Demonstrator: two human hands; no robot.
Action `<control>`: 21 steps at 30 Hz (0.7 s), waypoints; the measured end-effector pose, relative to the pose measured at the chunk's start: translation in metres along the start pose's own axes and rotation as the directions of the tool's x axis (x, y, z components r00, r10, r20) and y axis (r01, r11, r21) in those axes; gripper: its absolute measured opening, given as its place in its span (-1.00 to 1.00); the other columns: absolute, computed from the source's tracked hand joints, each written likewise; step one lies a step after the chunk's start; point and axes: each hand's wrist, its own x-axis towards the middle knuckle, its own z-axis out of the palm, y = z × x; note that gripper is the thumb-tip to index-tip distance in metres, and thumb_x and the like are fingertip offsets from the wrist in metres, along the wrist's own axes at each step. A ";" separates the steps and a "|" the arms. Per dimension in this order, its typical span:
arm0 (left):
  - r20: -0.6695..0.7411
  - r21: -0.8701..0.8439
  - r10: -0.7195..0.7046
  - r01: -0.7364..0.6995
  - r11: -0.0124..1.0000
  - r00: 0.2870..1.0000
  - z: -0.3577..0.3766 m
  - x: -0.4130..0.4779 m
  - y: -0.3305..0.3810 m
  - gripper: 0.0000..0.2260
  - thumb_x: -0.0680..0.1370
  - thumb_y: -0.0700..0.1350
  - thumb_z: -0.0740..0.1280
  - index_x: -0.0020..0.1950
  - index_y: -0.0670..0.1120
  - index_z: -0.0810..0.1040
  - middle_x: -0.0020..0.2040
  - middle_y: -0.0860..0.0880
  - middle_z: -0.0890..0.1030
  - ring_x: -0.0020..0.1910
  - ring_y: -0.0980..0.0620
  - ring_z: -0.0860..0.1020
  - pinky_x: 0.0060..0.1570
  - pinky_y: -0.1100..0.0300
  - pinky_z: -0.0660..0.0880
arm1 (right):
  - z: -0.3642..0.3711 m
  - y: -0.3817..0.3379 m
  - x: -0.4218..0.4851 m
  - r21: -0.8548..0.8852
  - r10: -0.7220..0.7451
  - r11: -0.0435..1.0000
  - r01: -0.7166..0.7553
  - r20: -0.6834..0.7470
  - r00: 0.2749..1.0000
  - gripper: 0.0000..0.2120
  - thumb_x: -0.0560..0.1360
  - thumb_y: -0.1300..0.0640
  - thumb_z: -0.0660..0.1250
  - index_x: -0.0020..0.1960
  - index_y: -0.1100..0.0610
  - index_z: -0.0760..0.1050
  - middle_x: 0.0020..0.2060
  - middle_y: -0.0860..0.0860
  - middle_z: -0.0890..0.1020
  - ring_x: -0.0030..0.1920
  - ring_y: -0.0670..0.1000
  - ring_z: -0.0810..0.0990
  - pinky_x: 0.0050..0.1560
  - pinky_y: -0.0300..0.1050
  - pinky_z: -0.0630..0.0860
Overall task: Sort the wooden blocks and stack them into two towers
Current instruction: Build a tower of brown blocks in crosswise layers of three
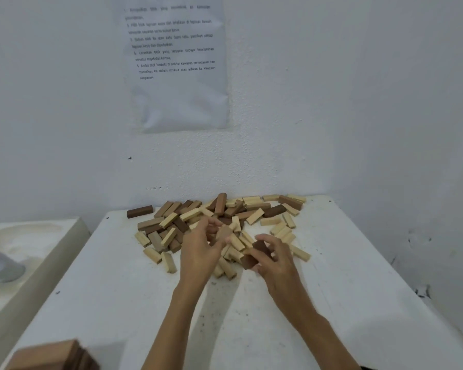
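A loose pile of wooden blocks (219,217), pale and brown mixed, spreads across the far half of the white table (345,303). My left hand (201,249) is over the pile's near side and pinches a mid-brown block (223,233) between thumb and fingers. To its right, my right hand (275,259) grips a dark brown block (254,255) just above the table. A group of brown blocks (56,356) lies side by side at the near left corner, partly cut off by the frame.
A white wall rises right behind the pile, with a printed sheet (177,62) taped to it. A single dark block (139,211) lies apart at the far left. Left of the table stands a lower white surface (24,244).
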 end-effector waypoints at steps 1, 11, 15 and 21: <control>0.047 0.021 -0.013 0.012 1.000 0.999 -0.005 -0.013 -0.001 -0.77 0.41 -0.20 0.48 -0.03 0.01 0.52 -0.18 0.13 0.60 -0.18 0.20 0.56 -0.29 0.42 0.45 | -0.003 -0.007 -0.009 0.012 -0.005 1.000 0.005 0.027 1.000 -0.51 0.26 0.42 0.50 0.10 0.06 0.52 0.21 -0.03 0.37 0.11 -0.06 0.36 0.03 -0.41 0.39; 0.249 0.202 -0.121 0.070 0.977 0.961 -0.045 -0.134 -0.005 -0.86 0.54 -0.14 0.33 0.06 -0.08 0.61 -0.05 -0.01 0.58 -0.13 0.02 0.58 -0.18 0.36 0.48 | -0.035 -0.074 -0.093 0.056 -0.079 0.996 0.068 0.231 0.970 -0.52 0.26 0.36 0.50 0.11 0.03 0.54 0.20 -0.06 0.39 0.03 -0.08 0.37 0.06 -0.36 0.38; 0.355 0.363 -0.053 -0.085 0.928 0.933 -0.057 -0.145 -0.015 -0.69 0.54 0.00 0.32 0.22 -0.10 0.57 0.19 0.00 0.49 0.15 0.07 0.42 0.02 0.40 0.24 | -0.039 -0.081 -0.097 0.083 0.117 0.988 -0.134 0.184 0.976 -0.60 0.41 0.18 0.35 0.24 0.13 0.52 0.21 0.03 0.44 0.09 -0.07 0.38 0.13 -0.11 0.48; 0.643 0.196 -0.134 0.007 0.981 0.754 -0.087 -0.144 -0.013 -0.33 0.38 -0.07 0.52 0.43 0.02 0.32 0.22 0.09 0.40 0.11 0.19 0.44 0.03 0.39 0.45 | -0.069 -0.080 -0.103 -0.225 0.447 0.894 -0.387 0.516 0.731 -0.12 0.41 -0.34 0.23 0.52 -0.04 -0.13 0.44 -0.07 0.15 0.40 0.00 0.12 0.31 -0.08 0.12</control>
